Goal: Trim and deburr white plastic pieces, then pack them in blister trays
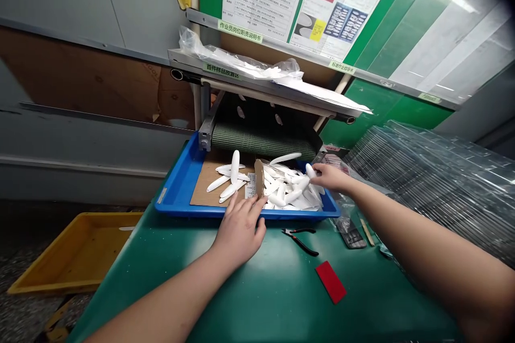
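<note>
Head view shows the two hands apart: the right hand (332,177) seems to pinch one white oval plastic piece (309,171) at the edge of a heap (287,190) in a blue tray (189,209), and the left hand (241,230) lies open on the tray's front rim. Most pieces are heaped at the right side, while only a few lie separated on a cardboard sheet (213,187) at left. The held piece sits above the heap, its long axis tilted up and to the left.
</note>
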{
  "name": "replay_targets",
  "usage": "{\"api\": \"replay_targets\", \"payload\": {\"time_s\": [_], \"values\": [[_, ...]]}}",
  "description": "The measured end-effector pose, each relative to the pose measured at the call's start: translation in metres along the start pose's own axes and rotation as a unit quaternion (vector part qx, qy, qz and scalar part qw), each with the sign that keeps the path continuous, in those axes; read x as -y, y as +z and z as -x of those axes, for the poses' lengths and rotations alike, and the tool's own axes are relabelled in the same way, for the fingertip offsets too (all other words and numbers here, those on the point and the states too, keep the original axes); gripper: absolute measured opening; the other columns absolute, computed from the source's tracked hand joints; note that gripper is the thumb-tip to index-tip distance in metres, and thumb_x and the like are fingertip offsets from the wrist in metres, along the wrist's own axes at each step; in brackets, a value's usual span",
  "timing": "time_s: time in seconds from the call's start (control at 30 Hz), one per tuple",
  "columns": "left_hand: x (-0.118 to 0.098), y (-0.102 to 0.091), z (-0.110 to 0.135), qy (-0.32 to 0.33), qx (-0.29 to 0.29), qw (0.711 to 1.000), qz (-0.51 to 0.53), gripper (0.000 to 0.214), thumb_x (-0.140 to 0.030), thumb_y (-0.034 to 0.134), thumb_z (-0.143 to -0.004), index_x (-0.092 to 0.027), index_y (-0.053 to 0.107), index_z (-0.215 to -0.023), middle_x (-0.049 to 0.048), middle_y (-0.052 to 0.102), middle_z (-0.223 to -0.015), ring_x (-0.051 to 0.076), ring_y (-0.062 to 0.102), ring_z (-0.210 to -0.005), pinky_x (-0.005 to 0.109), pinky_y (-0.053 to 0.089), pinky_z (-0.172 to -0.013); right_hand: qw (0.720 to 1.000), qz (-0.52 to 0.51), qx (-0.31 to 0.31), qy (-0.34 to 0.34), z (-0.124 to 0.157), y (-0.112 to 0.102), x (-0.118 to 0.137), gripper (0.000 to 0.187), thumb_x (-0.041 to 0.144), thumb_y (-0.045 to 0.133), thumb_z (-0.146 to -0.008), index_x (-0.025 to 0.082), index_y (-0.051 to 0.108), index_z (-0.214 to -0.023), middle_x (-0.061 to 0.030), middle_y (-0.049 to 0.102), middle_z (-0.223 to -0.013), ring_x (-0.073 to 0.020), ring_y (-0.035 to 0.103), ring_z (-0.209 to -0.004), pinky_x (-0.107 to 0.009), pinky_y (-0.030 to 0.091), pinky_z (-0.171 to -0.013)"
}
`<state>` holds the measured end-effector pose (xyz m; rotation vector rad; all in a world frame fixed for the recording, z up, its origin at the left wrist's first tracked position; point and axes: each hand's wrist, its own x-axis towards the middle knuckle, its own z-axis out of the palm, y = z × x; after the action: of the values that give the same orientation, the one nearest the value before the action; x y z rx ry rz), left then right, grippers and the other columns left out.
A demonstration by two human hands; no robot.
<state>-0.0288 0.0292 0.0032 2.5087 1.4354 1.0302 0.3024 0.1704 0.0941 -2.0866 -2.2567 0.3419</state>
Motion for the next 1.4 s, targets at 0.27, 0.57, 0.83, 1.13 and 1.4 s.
{"api": "replay_targets", "payload": {"time_s": [0.27, 0.57, 0.83, 1.13, 1.4], "values": [[0.000, -0.002, 0.002, -0.004, 0.003, 1.000, 0.011, 0.050, -0.021, 0.055, -0.102, -0.022, 0.058, -0.152, 0.0130, 0.069, -0.146, 0.029, 0.065, -0.137, 0.063, 0.030, -0.134, 0.999, -0.016, -0.028, 0.021, -0.013, 0.035, 0.013, 0.057, 0.055, 0.058, -0.106, 0.016, 0.061, -0.147, -0.0180, 0.065, -0.148, -0.0293, 0.067, -0.129, -0.047, 0.050, -0.112], [-0.002, 0.004, 0.003, -0.010, 0.008, 1.000, 0.005, 0.050, -0.024, 0.054, -0.103, -0.021, 0.057, -0.153, 0.0131, 0.066, -0.150, 0.028, 0.063, -0.138, 0.061, 0.027, -0.135, 1.000, 0.008, 0.009, 0.026, -0.046, 0.048, 0.064, 0.103, 0.083, 0.053, -0.096, 0.010, 0.040, -0.167, -0.0231, 0.038, -0.173, -0.0383, 0.043, -0.156, -0.042, 0.036, -0.125], [0.000, 0.003, 0.005, -0.010, 0.002, 1.000, 0.012, 0.051, -0.022, 0.055, -0.101, -0.021, 0.057, -0.152, 0.0146, 0.067, -0.148, 0.029, 0.063, -0.137, 0.061, 0.031, -0.133, 0.989, 0.003, 0.114, 0.092, -0.095, 0.055, 0.089, 0.067, 0.070, 0.060, -0.102, 0.015, 0.065, -0.139, -0.0126, 0.075, -0.120, -0.0230, 0.076, -0.095, -0.043, 0.063, -0.085], [0.001, 0.003, 0.006, -0.016, -0.002, 0.999, 0.028, 0.050, -0.022, 0.055, -0.101, -0.022, 0.059, -0.151, 0.0143, 0.067, -0.148, 0.029, 0.063, -0.137, 0.059, 0.032, -0.133, 0.989, 0.033, 0.136, 0.038, -0.093, 0.041, 0.082, 0.044, 0.041, 0.072, -0.103, 0.018, 0.064, -0.140, -0.0124, 0.065, -0.141, -0.0275, 0.068, -0.120, -0.049, 0.060, -0.100], [0.000, 0.005, 0.007, -0.020, -0.005, 0.999, 0.029, 0.051, -0.022, 0.056, -0.101, -0.022, 0.059, -0.152, 0.0141, 0.067, -0.149, 0.030, 0.063, -0.138, 0.059, 0.032, -0.133, 0.983, 0.069, 0.165, 0.041, -0.082, 0.031, 0.090, 0.035, 0.039, 0.072, -0.104, 0.016, 0.068, -0.130, -0.0095, 0.071, -0.126, -0.0230, 0.072, -0.105, -0.043, 0.063, -0.091]]}}
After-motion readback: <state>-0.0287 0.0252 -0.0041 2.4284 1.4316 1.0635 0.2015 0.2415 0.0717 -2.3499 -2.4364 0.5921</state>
